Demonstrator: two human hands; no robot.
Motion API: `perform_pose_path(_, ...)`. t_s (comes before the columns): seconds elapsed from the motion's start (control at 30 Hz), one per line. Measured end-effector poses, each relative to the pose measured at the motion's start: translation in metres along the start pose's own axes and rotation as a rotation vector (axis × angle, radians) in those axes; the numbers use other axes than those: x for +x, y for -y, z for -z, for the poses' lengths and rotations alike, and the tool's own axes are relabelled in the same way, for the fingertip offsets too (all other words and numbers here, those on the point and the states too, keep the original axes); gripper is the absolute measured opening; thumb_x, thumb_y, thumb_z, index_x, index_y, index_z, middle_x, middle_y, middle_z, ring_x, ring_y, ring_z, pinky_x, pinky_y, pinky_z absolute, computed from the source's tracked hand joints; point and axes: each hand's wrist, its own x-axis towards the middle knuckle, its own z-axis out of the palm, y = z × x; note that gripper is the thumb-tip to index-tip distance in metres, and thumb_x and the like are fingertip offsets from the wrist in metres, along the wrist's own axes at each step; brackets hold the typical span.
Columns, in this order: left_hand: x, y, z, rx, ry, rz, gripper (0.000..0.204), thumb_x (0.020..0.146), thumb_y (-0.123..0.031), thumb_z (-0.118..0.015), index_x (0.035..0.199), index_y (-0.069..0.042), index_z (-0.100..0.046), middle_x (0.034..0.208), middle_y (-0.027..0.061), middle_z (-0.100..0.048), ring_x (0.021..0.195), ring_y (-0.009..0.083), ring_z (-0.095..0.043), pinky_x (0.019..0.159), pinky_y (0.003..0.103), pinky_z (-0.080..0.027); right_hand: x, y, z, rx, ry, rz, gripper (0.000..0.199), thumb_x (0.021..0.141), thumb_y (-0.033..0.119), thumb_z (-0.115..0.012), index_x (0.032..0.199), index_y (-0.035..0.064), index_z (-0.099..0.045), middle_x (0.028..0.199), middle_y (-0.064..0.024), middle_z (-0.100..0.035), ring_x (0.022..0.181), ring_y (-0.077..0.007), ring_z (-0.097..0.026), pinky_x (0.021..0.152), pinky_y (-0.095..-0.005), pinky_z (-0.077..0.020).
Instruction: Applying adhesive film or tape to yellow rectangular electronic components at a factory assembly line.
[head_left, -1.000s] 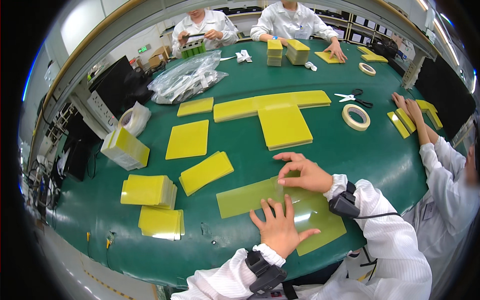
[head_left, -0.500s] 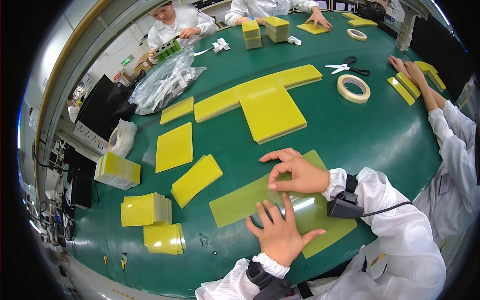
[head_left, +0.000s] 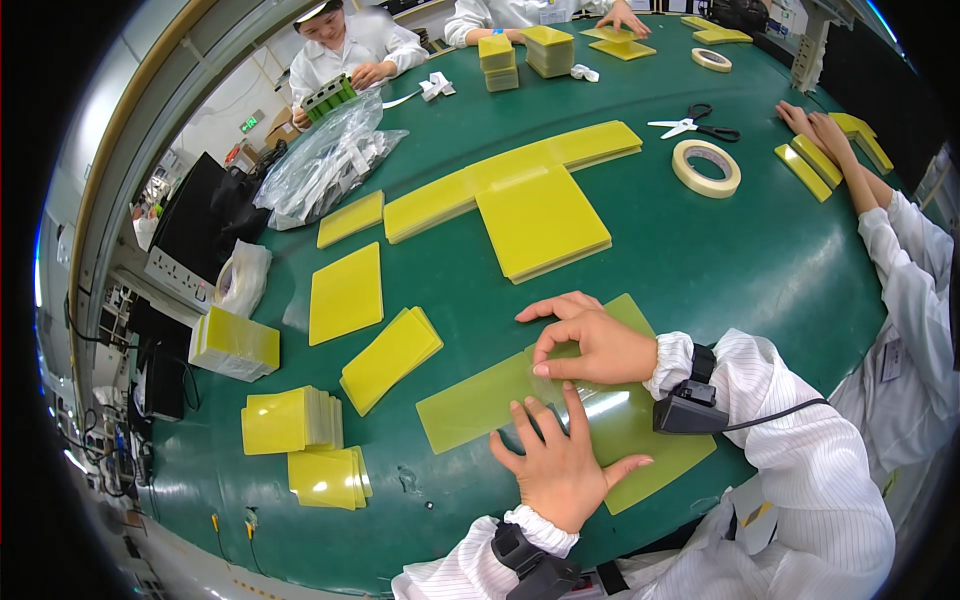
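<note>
Thin translucent yellow sheets lie edge to edge before me: a long narrow sheet (head_left: pixel 470 405) on the left and a wider sheet (head_left: pixel 655 450) on the right. My left hand (head_left: pixel 555 470) rests with fingers spread across them near their lower edges. Over the join, my right hand (head_left: pixel 600 345) has its thumb and index finger brought together at the sheet surface, the other fingers stretched out above. Whatever that pinch holds is too small to make out. Farther off lies a T-shaped stack of yellow sheets (head_left: pixel 545 220).
Yellow sheet stacks (head_left: pixel 290 420) stand at left, near a plastic bag (head_left: pixel 330 165). Scissors (head_left: pixel 695 125) and a tape roll (head_left: pixel 706 169) lie at far right. Co-workers sit around the green table (head_left: pixel 740 270); one's hands (head_left: pixel 815 135) rest at right.
Both my hands stay in nearly the same place on the sheets. At the far side, a co-worker's hand has lifted a yellow sheet. The view has shifted slightly.
</note>
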Motion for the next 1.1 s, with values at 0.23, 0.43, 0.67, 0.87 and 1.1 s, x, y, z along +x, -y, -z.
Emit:
perform_pose_path(0.23, 0.0004, -0.0009, -0.0004, 0.015, 0.006, -0.002, 0.103, 0.061, -0.083, -0.046, 0.126, -0.003, -0.046, 0.113, 0.0262, -0.046, 0.11, 0.0409, -0.042, 0.084, 0.062, -0.025, -0.0004, 0.0007, 0.0005, -0.021, 0.004, 0.001, 0.013, 0.077, 0.027, -0.068, 0.078, 0.0146, -0.067, 0.128, -0.0079, -0.049, 0.122, -0.0331, -0.033, 0.104, -0.0468, -0.021)
perform_pose_path(0.43, 0.0006, -0.0005, 0.0005, 0.013, -0.003, -0.008, 0.103, 0.062, -0.083, -0.046, 0.126, -0.003, -0.045, 0.113, 0.0262, -0.046, 0.109, 0.0412, -0.042, 0.084, 0.062, -0.026, 0.0002, 0.0008, -0.0002, -0.042, -0.002, 0.012, 0.014, 0.078, 0.028, -0.068, 0.078, 0.0141, -0.067, 0.127, -0.008, -0.049, 0.122, -0.0327, -0.034, 0.104, -0.0463, -0.0213)
perform_pose_path(0.67, 0.0005, -0.0007, -0.0004, 0.001, -0.002, -0.004, 0.102, 0.063, -0.082, -0.047, 0.126, -0.002, -0.045, 0.113, 0.0263, -0.045, 0.109, 0.0414, -0.042, 0.083, 0.062, -0.026, 0.0001, 0.0002, -0.0023, -0.067, -0.017, 0.017, 0.012, 0.078, 0.026, -0.068, 0.078, 0.0137, -0.067, 0.126, -0.0083, -0.05, 0.121, -0.0325, -0.035, 0.104, -0.0463, -0.0221)
perform_pose_path(0.87, 0.0003, -0.0006, 0.0003, -0.013, 0.003, -0.003, 0.102, 0.063, -0.081, -0.048, 0.126, -0.001, -0.045, 0.114, 0.0267, -0.045, 0.11, 0.0418, -0.041, 0.083, 0.062, -0.026, -0.0007, 0.0024, -0.003, -0.099, -0.024, 0.016, 0.01, 0.078, 0.023, -0.067, 0.078, 0.0133, -0.067, 0.125, -0.0083, -0.05, 0.121, -0.0319, -0.035, 0.103, -0.0459, -0.0232)
perform_pose_path(1.1, 0.0004, -0.0009, 0.0003, -0.011, 0.009, -0.003, 0.102, 0.063, -0.081, -0.048, 0.126, -0.001, -0.044, 0.114, 0.0269, -0.045, 0.11, 0.042, -0.041, 0.083, 0.06, -0.026, -0.0015, 0.0038, -0.0033, -0.147, -0.033, 0.042, 0.007, 0.077, 0.02, -0.067, 0.078, 0.013, -0.066, 0.124, -0.0082, -0.051, 0.12, -0.0311, -0.037, 0.103, -0.0443, -0.0246)
